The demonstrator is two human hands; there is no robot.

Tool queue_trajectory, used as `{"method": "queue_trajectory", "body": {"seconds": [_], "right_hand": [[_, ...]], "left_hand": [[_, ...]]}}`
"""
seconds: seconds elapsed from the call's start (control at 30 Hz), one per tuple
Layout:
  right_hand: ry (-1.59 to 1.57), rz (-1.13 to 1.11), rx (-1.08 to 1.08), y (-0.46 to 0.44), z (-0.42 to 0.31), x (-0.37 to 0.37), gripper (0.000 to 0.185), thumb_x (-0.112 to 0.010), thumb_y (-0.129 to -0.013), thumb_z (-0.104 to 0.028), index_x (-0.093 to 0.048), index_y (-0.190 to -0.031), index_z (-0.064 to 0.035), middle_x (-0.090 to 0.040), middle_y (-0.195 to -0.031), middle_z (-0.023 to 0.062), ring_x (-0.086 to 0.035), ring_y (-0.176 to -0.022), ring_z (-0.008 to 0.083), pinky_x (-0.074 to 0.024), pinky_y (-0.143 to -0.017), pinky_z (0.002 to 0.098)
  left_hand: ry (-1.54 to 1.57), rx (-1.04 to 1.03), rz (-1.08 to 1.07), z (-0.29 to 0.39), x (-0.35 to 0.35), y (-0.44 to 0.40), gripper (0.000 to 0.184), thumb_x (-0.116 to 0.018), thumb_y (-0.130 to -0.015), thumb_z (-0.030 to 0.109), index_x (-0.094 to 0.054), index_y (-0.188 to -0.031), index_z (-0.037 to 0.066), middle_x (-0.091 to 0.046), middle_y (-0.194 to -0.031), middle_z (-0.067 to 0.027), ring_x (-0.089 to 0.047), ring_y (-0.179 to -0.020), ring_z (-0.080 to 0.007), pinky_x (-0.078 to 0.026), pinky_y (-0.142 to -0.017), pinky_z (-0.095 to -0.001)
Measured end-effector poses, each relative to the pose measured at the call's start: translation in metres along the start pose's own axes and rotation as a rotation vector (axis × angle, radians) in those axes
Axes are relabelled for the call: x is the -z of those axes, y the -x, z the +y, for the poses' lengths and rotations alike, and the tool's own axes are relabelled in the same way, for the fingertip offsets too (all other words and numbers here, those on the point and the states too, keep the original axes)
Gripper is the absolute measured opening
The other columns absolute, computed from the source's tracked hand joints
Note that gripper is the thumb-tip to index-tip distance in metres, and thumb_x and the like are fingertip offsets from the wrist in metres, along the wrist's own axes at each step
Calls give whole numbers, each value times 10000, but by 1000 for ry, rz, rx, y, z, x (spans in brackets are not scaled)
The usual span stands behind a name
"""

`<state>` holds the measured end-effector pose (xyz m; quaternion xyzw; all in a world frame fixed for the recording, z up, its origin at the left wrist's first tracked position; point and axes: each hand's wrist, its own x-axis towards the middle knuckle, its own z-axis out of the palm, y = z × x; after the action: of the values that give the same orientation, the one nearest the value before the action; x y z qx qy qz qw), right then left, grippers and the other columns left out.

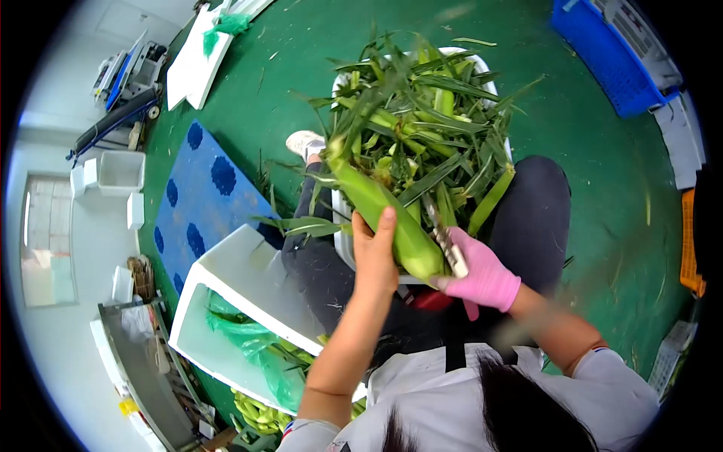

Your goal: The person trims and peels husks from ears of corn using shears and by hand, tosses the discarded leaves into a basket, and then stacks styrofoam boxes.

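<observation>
A green ear of corn in its husk [384, 215] lies slantwise over a white bin [343, 245] heaped with husks and leaves [433, 128]. My bare left hand [375, 248] is wrapped round the middle of the ear. On my right hand [482, 273] is a pink glove; its fingers are closed round a knife [449, 245] with a pale, patterned handle, and its fingertips touch the lower end of the ear. The blade points up toward the husks, partly hidden among them.
A white foam box [252, 282] with a green plastic bag [260, 350] stands at the left, corn ears [260, 414] below it. Behind lies a blue patterned mat [207, 192]. A blue crate [610, 60] and an orange crate [689, 245] are at the right.
</observation>
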<state>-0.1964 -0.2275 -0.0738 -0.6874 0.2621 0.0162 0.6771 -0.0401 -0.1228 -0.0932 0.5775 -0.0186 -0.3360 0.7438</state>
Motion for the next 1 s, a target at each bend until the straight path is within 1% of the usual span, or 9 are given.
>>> {"method": "queue_trajectory", "body": {"seconds": [0.13,0.27,0.33,0.43,0.57,0.67,0.87,0.93,1.0], "right_hand": [[311,119,227,-4,6,-17,604,-715,-727,-141,-482,-1268,-7,-627,-1019,207,-650,-937,368,-536,-800,407],[-453,156,46,-12,3,-6,481,-575,-739,-36,-529,-1217,-29,-528,-861,42,-518,-718,115,-468,-632,287],[-174,295,135,-18,-1,9,462,-591,-743,-19,-532,-1201,-30,-553,-870,69,-557,-743,149,-478,-633,289],[818,587,490,-33,-8,40,556,-742,-679,-112,-544,-1190,-21,-627,-958,171,-628,-839,349,-516,-731,417],[901,403,375,-14,-31,47,609,-779,-644,-199,-551,-1181,-25,-589,-1116,193,-575,-1048,402,-461,-916,476],[609,52,306,-12,-38,28,699,-797,-690,-328,-512,-1244,-11,-565,-1139,214,-561,-1089,410,-452,-966,460],[601,101,495,-53,-5,7,756,-782,-711,-400,-502,-1283,6,-552,-1179,234,-540,-1135,423,-446,-986,462],[648,101,553,-52,-17,6,654,-769,-724,-346,-548,-1231,3,-559,-1166,234,-567,-1105,378,-479,-939,438],[213,-175,163,-48,-29,16,483,-719,-766,-256,-587,-1159,-8,-638,-944,159,-640,-866,261,-516,-843,373]], "left_hand": [[102,-43,186,-2,-4,13,530,-733,-924,250,-430,-1317,64,-569,-1189,-86,-573,-1067,-204,-500,-924,-354],[420,273,86,-4,40,11,640,-555,-967,554,-445,-1413,109,-561,-1327,-86,-547,-1212,-245,-457,-1038,-432],[677,361,-23,6,47,15,677,-534,-958,586,-423,-1433,117,-563,-1320,-110,-536,-1227,-281,-459,-1029,-431],[616,305,-221,21,40,14,685,-504,-965,597,-396,-1451,126,-599,-1236,-145,-579,-1162,-321,-485,-981,-455],[193,271,-145,16,63,12,655,-441,-988,596,-415,-1453,135,-628,-1062,-145,-650,-928,-302,-545,-805,-465],[-274,77,-3,19,56,22,679,-607,-975,440,-353,-1473,53,-640,-1149,-173,-651,-1025,-323,-534,-884,-392],[-1248,-310,-43,53,31,52,664,-783,-814,310,-516,-1376,77,-676,-1159,-175,-677,-1044,-311,-524,-874,-362],[-1342,-378,-52,59,33,55,632,-802,-795,276,-555,-1333,55,-686,-1156,-176,-684,-1048,-309,-523,-888,-368],[-1328,-363,-91,63,36,49,628,-814,-775,244,-567,-1318,45,-688,-1144,-174,-690,-1032,-294,-526,-876,-361]]}}
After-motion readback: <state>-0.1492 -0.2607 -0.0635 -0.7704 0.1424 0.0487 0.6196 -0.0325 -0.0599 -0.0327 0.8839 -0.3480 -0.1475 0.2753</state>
